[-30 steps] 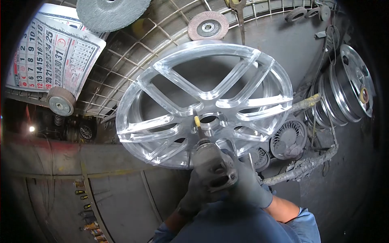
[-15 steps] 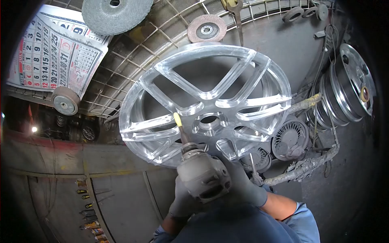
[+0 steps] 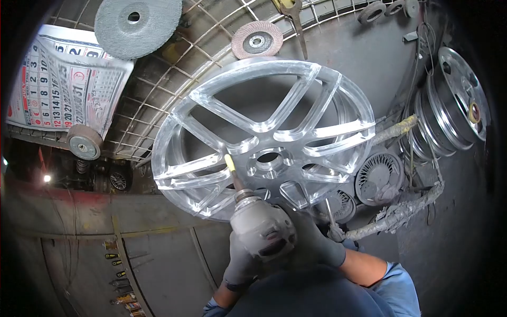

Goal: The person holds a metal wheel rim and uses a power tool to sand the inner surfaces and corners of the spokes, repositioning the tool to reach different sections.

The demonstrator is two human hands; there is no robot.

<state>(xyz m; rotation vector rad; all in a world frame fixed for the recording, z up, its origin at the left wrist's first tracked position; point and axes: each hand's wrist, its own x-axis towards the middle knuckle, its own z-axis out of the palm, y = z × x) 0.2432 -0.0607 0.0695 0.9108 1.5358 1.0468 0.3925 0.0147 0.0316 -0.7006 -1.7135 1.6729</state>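
Reviewing the head view from my remote station, I found the silver multi-spoke alloy wheel [image 3: 289, 158] standing tilted on its edge in front of the wire mesh panel [image 3: 153, 105], its face toward the worker. The left hand [image 3: 240, 261] and right hand [image 3: 311, 240], both in grey gloves, were closed fully round the grey hand-held grinder [image 3: 261, 224] just below the wheel's hub. Its yellow-tipped bit [image 3: 230, 162] lay against the spoke root just left of the wheel's centre bore.

I judged the dressing to be in mid-course. The spoke faces and rim showed a bright sheen, but I could not tell which recesses were finished and which remained. The spokes left of the hub appeared to be the area in hand.

Against the frame one second earlier, the bit had shifted from the left edge of the centre bore outward to the spoke root. The grinder body had swung leftward below the hub. Over the last half second it had hardly moved. The grip of both hands was unchanged. The printed wall calendar [image 3: 58, 90], left of the wheel, sat slightly lower in view, which I put down to head movement.
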